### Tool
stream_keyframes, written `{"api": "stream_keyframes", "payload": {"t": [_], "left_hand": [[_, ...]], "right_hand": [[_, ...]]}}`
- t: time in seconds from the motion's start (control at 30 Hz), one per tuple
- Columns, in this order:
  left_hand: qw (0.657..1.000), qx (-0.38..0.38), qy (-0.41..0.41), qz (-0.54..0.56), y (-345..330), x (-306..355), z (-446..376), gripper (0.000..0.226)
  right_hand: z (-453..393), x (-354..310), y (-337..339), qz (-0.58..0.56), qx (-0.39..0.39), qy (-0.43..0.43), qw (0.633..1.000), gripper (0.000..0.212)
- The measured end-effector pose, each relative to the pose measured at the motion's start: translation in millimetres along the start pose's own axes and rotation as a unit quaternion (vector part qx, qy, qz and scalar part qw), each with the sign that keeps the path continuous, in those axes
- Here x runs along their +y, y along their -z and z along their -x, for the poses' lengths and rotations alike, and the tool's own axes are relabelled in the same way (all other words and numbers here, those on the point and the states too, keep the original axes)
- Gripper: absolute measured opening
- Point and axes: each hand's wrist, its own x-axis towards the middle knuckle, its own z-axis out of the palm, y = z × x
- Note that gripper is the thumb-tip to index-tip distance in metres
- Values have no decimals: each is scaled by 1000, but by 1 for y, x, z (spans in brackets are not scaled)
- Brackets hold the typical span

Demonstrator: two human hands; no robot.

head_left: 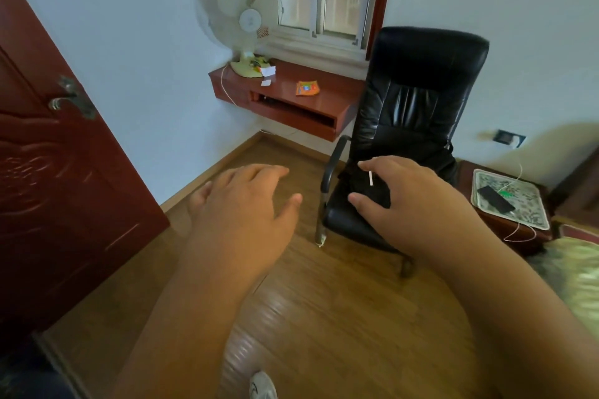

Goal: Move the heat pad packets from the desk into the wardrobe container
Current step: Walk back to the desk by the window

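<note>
An orange heat pad packet (307, 88) lies flat on the red wall-mounted desk (337, 100) under the window. Two small white packets or papers (267, 72) lie further left on the desk, beside the fan's base. My left hand (241, 204) and my right hand (405, 197) are stretched out in front of me over the floor, well short of the desk. Both have relaxed, spread fingers and hold nothing. No wardrobe or container is in view.
A black office chair (415, 113) stands right of the desk, partly behind my right hand. A white fan (246, 23) sits on the desk's left end. A dark red door (58, 178) stands at left. At right is a bedside table (509, 201) with a phone.
</note>
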Motion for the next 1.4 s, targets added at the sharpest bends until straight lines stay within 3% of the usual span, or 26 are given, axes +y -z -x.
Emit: {"api": "stream_keyframes", "payload": {"t": [0.37, 0.63, 0.87, 1.4], "left_hand": [[998, -4, -56, 11, 25, -72, -150, 52], [999, -26, -22, 12, 25, -127, -222, 53], [999, -49, 15, -11, 15, -155, -288, 53], [994, 14, 108, -30, -2, -144, -496, 48]], "right_hand": [[-137, -60, -9, 5, 43, -52, 998, 65], [-210, -87, -36, -10, 88, -65, 994, 59], [-297, -93, -63, -9, 41, -30, 999, 62], [-555, -68, -56, -58, -4, 44, 997, 63]]}}
